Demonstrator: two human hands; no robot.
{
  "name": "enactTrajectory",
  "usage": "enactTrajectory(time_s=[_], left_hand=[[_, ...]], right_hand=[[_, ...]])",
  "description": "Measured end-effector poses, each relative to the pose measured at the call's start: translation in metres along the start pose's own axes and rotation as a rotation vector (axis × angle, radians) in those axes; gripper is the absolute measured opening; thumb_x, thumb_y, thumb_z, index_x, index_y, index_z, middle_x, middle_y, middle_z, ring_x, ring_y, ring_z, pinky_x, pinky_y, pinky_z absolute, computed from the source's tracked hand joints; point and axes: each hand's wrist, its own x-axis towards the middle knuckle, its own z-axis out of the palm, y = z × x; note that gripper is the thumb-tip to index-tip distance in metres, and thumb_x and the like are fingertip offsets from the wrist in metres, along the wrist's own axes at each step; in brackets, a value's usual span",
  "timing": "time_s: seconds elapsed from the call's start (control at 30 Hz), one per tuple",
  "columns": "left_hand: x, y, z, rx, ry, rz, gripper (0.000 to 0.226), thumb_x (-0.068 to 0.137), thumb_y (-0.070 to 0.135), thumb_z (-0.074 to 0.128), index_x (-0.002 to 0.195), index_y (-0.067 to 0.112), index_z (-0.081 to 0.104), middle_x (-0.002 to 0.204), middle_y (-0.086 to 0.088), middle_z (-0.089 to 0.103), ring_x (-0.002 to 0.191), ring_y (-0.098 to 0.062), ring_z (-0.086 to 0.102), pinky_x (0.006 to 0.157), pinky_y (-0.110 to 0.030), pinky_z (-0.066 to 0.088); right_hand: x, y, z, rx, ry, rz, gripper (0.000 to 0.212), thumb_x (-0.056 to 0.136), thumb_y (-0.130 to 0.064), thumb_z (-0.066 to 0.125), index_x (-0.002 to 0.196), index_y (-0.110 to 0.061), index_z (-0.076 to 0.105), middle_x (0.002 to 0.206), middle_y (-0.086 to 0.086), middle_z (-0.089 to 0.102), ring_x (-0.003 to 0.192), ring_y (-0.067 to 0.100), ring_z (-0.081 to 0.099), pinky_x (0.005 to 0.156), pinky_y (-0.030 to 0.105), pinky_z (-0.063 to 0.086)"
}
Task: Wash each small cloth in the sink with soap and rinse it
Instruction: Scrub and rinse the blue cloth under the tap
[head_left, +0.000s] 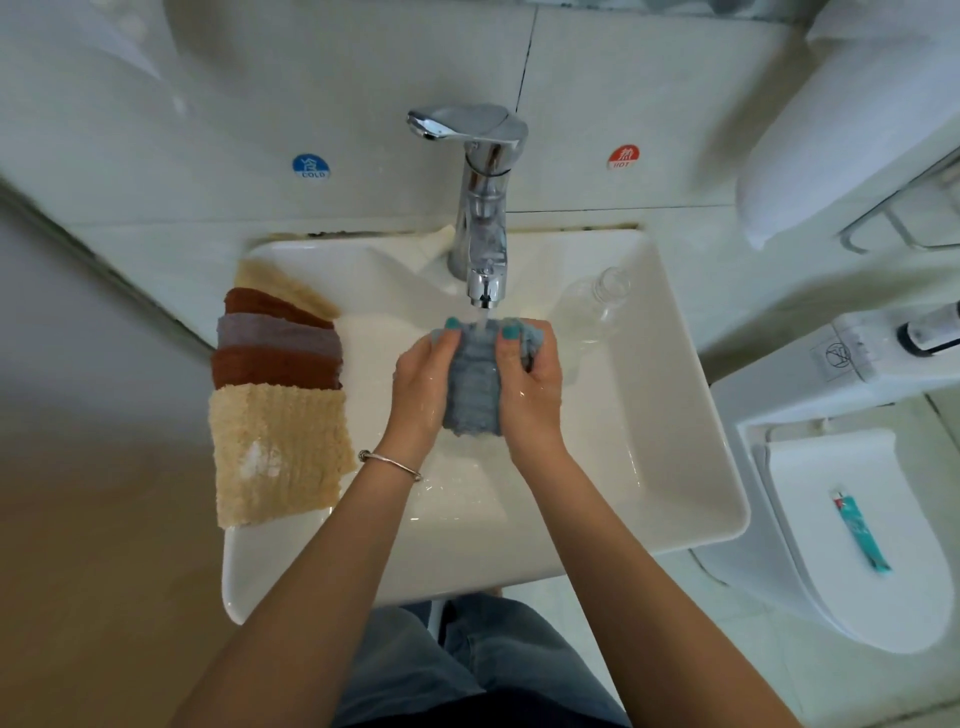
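A wet blue-grey cloth (472, 387) hangs bunched between both hands over the white sink (670, 415). My left hand (421, 384) grips its left side and my right hand (530, 384) grips its right side, thumbs on top. Water runs from the chrome tap (483, 208) onto the top of the cloth. Several small cloths lie overlapped on the sink's left rim: a beige one (275, 452) nearest, then brown (270, 366), lilac (275, 332), brown and beige ones behind.
A clear plastic bottle (597, 301) lies on the sink's back right rim. A white toilet (852, 535) stands to the right with a teal tube (860, 530) on its lid. Tiled wall behind carries cold and hot stickers.
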Motion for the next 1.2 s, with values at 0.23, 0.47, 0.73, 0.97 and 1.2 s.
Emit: enactTrajectory(time_s=[0.23,0.47,0.73,0.97,1.2], left_hand=[[-0.016,0.004,0.012,0.214,-0.113,0.257,0.025,0.097,0.022,0.058,0.074,0.025,0.050,0.063,0.015,0.052,0.058,0.003,0.045,0.060,-0.017,0.041],[-0.018,0.005,-0.009,0.345,0.034,0.440,0.010,0.093,0.010,0.060,0.088,0.018,0.061,0.075,0.019,0.059,0.068,0.014,0.056,0.063,-0.002,0.039],[-0.012,0.006,-0.008,0.069,0.131,0.183,0.020,0.088,0.026,0.071,0.070,0.023,0.064,0.067,0.004,0.064,0.061,-0.004,0.056,0.060,-0.019,0.049],[-0.010,0.007,-0.014,-0.043,-0.127,0.141,0.008,0.094,0.017,0.062,0.095,0.025,0.065,0.097,0.001,0.069,0.091,-0.013,0.065,0.081,-0.031,0.055],[-0.009,0.003,-0.041,-0.122,-0.059,0.068,0.007,0.093,0.019,0.063,0.098,0.022,0.059,0.101,-0.006,0.067,0.094,-0.020,0.066,0.073,-0.030,0.056]], right_hand=[[-0.013,0.003,-0.030,0.010,0.062,0.051,0.019,0.089,-0.019,0.069,0.099,-0.022,0.052,0.095,-0.002,0.064,0.088,0.011,0.066,0.080,0.033,0.059],[-0.015,0.004,-0.010,-0.162,0.080,-0.062,0.025,0.088,-0.008,0.068,0.086,-0.025,0.050,0.078,-0.006,0.060,0.073,0.009,0.060,0.070,0.034,0.054],[-0.015,-0.003,-0.004,-0.024,0.105,0.044,0.015,0.089,-0.017,0.070,0.092,-0.016,0.055,0.084,-0.003,0.065,0.075,0.009,0.064,0.073,0.033,0.058],[-0.011,-0.007,-0.011,-0.024,0.009,0.109,0.017,0.093,-0.026,0.065,0.104,-0.020,0.053,0.096,-0.006,0.066,0.085,0.004,0.067,0.078,0.030,0.058],[-0.006,-0.009,0.020,-0.099,-0.176,0.068,0.014,0.096,-0.018,0.060,0.106,-0.011,0.055,0.096,-0.001,0.065,0.083,0.007,0.065,0.073,0.021,0.056]])
